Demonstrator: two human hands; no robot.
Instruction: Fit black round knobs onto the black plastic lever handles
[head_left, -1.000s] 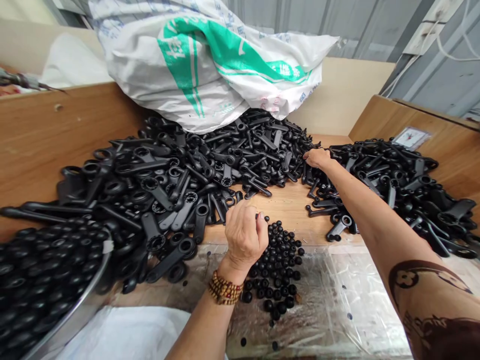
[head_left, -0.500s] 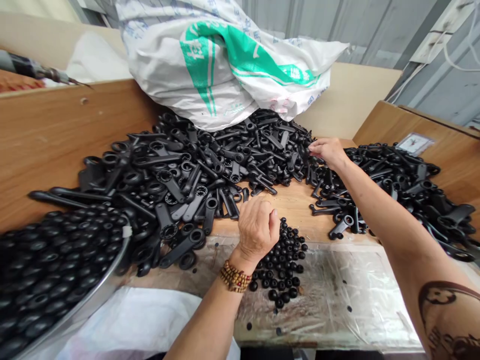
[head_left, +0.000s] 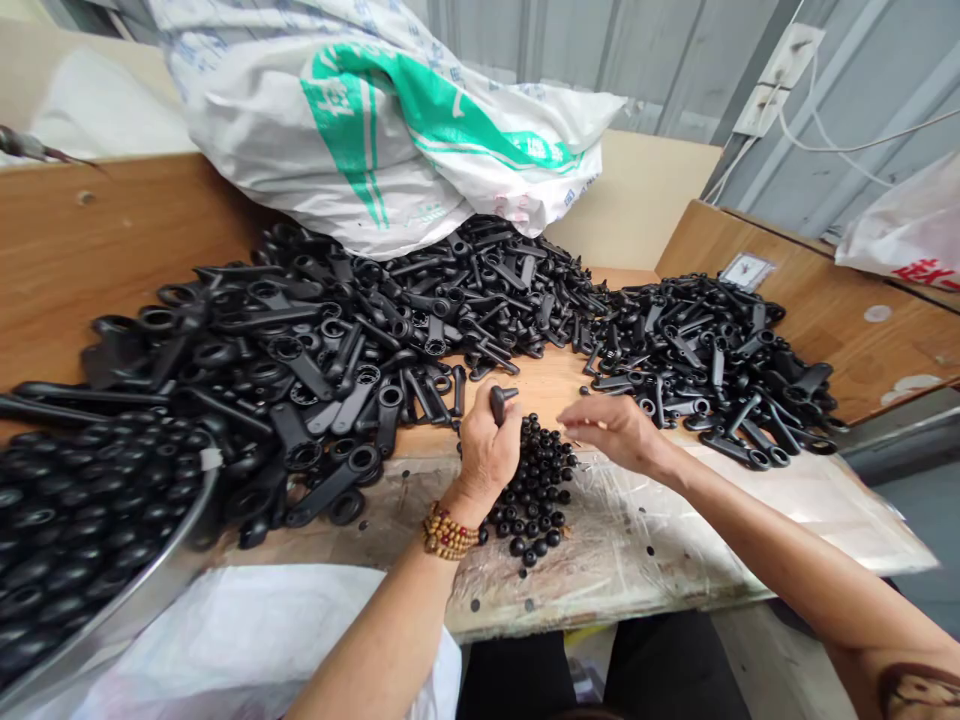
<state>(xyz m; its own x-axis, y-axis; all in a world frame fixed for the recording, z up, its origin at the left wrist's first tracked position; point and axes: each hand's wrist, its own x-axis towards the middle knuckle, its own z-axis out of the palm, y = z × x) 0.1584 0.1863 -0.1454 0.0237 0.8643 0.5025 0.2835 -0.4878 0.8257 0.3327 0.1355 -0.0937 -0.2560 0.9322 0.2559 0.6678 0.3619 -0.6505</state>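
My left hand [head_left: 487,450], with a beaded bracelet at its wrist, is closed round a black crank handle [head_left: 501,402]. Its rounded end and a short peg stick out above the thumb; my fingers hide the rest. Beside it, my right hand [head_left: 626,432] points left with fingers stretched and slightly apart, and nothing shows between them. Its fingertips are at the upper right edge of a small heap of round black knobs [head_left: 536,490] with holes. Behind the hands lies a large pile of black crank handles [head_left: 360,330].
A second pile of black handles [head_left: 705,350] lies at the right. At the lower left stands a metal-rimmed basin [head_left: 176,545] full of black knobs. A white woven sack [head_left: 405,130] hangs over the back pile. Wooden side boards [head_left: 97,230] edge the plastic-covered bench [head_left: 637,540].
My right hand has come back from the right-hand pile towards the knobs. My left hand has turned, so the handle in it now shows. The view has swung right.
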